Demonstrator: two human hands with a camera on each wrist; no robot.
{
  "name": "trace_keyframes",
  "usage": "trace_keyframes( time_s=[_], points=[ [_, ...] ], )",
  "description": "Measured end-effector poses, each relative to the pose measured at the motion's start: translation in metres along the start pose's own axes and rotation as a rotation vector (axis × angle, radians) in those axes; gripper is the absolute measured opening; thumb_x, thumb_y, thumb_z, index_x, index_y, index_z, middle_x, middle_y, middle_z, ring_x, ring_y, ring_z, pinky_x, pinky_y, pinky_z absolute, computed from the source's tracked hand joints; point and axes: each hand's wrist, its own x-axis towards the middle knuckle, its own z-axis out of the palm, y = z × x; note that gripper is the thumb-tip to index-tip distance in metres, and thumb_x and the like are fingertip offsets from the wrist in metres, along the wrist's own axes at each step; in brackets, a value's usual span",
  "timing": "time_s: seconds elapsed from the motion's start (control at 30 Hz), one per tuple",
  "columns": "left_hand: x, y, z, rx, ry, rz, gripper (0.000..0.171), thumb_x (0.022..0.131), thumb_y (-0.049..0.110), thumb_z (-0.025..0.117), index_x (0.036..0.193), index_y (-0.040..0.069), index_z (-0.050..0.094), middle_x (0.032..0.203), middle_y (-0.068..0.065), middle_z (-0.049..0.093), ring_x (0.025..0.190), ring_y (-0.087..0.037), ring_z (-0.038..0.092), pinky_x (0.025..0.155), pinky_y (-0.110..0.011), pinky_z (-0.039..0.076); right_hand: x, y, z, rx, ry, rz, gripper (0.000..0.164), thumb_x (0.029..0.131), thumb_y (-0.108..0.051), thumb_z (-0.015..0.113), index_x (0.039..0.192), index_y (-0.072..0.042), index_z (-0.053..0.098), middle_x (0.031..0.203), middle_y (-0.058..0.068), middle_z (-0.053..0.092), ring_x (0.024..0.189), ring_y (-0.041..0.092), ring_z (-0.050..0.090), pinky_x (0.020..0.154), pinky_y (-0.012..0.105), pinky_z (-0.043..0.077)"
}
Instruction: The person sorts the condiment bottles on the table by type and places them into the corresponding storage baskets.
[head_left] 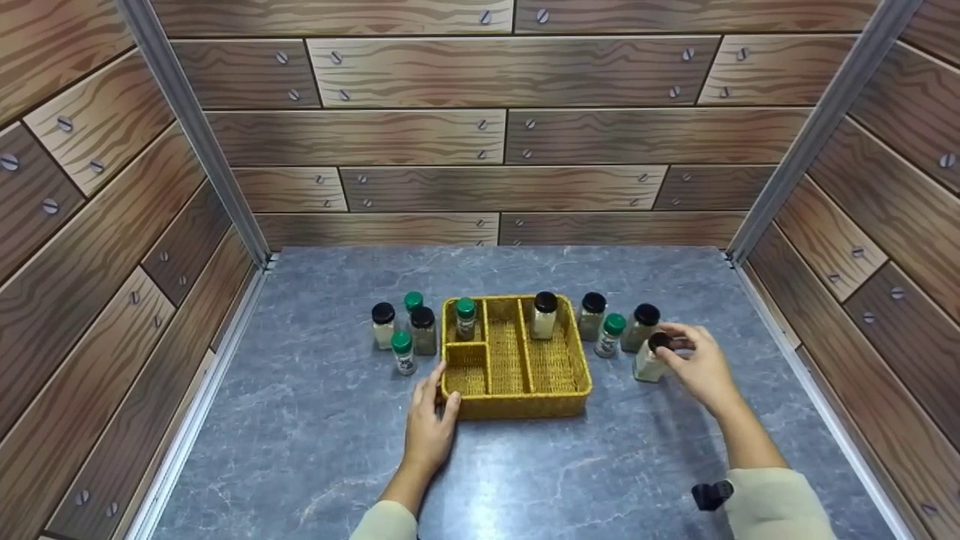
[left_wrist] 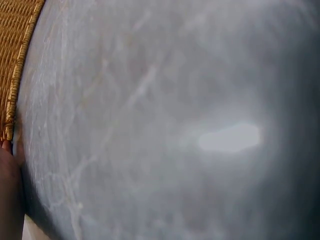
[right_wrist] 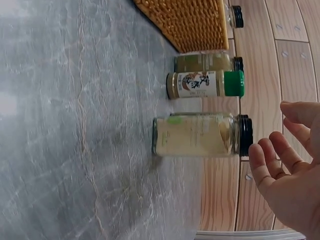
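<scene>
A woven basket with several compartments stands on the grey tabletop. My left hand holds its front left corner, fingers along the left side and thumb at the front. A green-capped spice jar is in the basket's back left compartment; a black-capped jar stands in the right compartment. Right of the basket, my right hand is at the black cap of a pale-filled glass spice jar. In the right wrist view, its fingers are spread beside that cap, not wrapped round it. The left wrist view shows mostly tabletop.
Left of the basket stand several spice jars, including a black-capped one and a green-capped one. Right of it are two black-capped jars and a small green-capped jar. Wood-patterned walls enclose the back and sides.
</scene>
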Motion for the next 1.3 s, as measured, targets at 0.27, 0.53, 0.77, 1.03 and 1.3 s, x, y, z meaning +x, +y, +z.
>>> trace_keyframes(
  time_s=[0.27, 0.53, 0.77, 1.03, 1.3],
  points=[
    [0.000, 0.001, 0.000, 0.000, -0.008, -0.016, 0.059, 0.105, 0.023, 0.069, 0.161, 0.025, 0.051, 0.148, -0.018, 0.059, 0.123, -0.035, 0.066, 0.106, -0.059, 0.053, 0.007, 0.014, -0.004, -0.024, -0.032, 0.014, 0.047, 0.099, -0.001, 0.076, 0.143, 0.007, 0.063, 0.135, 0.032, 0.060, 0.126, 0.049, 0.064, 0.101, 0.028, 0.058],
    [0.001, 0.001, 0.000, 0.001, -0.007, -0.006, 0.059, 0.105, 0.022, 0.069, 0.161, 0.024, 0.051, 0.148, -0.017, 0.059, 0.120, -0.031, 0.067, 0.104, -0.055, 0.055, 0.013, 0.027, 0.002, 0.009, -0.095, 0.056, 0.055, 0.099, -0.006, 0.078, 0.148, 0.007, 0.058, 0.146, 0.034, 0.055, 0.134, 0.054, 0.060, 0.103, 0.030, 0.057],
    [0.000, 0.001, 0.000, 0.007, 0.003, 0.012, 0.059, 0.105, 0.021, 0.069, 0.161, 0.022, 0.052, 0.145, -0.017, 0.061, 0.118, -0.030, 0.066, 0.103, -0.055, 0.055, 0.013, 0.035, 0.010, -0.053, -0.124, 0.114, 0.058, 0.102, -0.011, 0.076, 0.154, 0.003, 0.054, 0.153, 0.037, 0.053, 0.133, 0.056, 0.062, 0.097, 0.033, 0.057],
    [0.000, 0.001, 0.000, 0.008, 0.004, 0.014, 0.058, 0.105, 0.024, 0.069, 0.161, 0.024, 0.052, 0.142, -0.016, 0.061, 0.111, -0.026, 0.066, 0.099, -0.051, 0.056, 0.013, 0.037, 0.014, -0.102, -0.067, 0.077, 0.054, 0.100, -0.007, 0.076, 0.150, 0.003, 0.058, 0.147, 0.039, 0.059, 0.127, 0.056, 0.067, 0.108, 0.057, 0.054],
    [0.000, 0.000, -0.001, 0.011, 0.003, 0.018, 0.058, 0.105, 0.024, 0.069, 0.161, 0.024, 0.052, 0.137, -0.015, 0.063, 0.106, -0.024, 0.064, 0.096, -0.051, 0.055, 0.013, 0.038, 0.016, -0.128, -0.046, 0.059, 0.053, 0.098, -0.006, 0.077, 0.148, 0.004, 0.059, 0.147, 0.040, 0.058, 0.130, 0.056, 0.063, 0.113, 0.063, 0.050]
  ],
)
